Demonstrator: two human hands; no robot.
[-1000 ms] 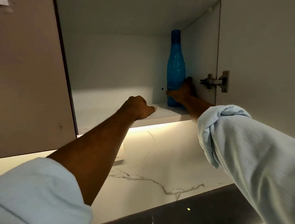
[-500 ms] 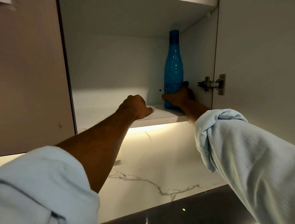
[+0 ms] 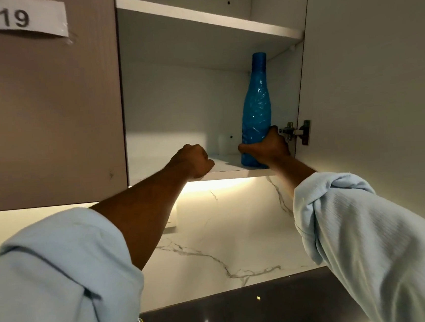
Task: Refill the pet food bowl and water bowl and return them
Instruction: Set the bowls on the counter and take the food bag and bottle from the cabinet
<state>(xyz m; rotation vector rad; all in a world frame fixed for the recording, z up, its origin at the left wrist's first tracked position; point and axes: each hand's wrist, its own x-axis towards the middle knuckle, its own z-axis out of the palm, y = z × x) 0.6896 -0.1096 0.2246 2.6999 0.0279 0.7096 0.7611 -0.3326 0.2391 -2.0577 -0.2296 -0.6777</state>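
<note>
A tall blue plastic bottle (image 3: 256, 105) stands upright at the right end of the lower shelf (image 3: 222, 169) in an open wall cabinet. My right hand (image 3: 267, 148) is wrapped around the bottle's base, thumb on its left side. My left hand (image 3: 192, 161) is a closed fist resting on the shelf's front edge, left of the bottle, with nothing visible in it. No bowl is in view.
The cabinet door (image 3: 379, 82) hangs open on the right, its metal hinge (image 3: 296, 131) just beside my right hand. A closed brown door (image 3: 45, 111) with a paper label is on the left. An upper shelf (image 3: 206, 20) sits above. Below are a marble backsplash (image 3: 225, 236) and a dark countertop (image 3: 245, 317).
My right hand has kept its hold low on the bottle, which has shifted slightly left from the cabinet's side wall. My view has tilted upward. The left fist has stayed on the shelf edge.
</note>
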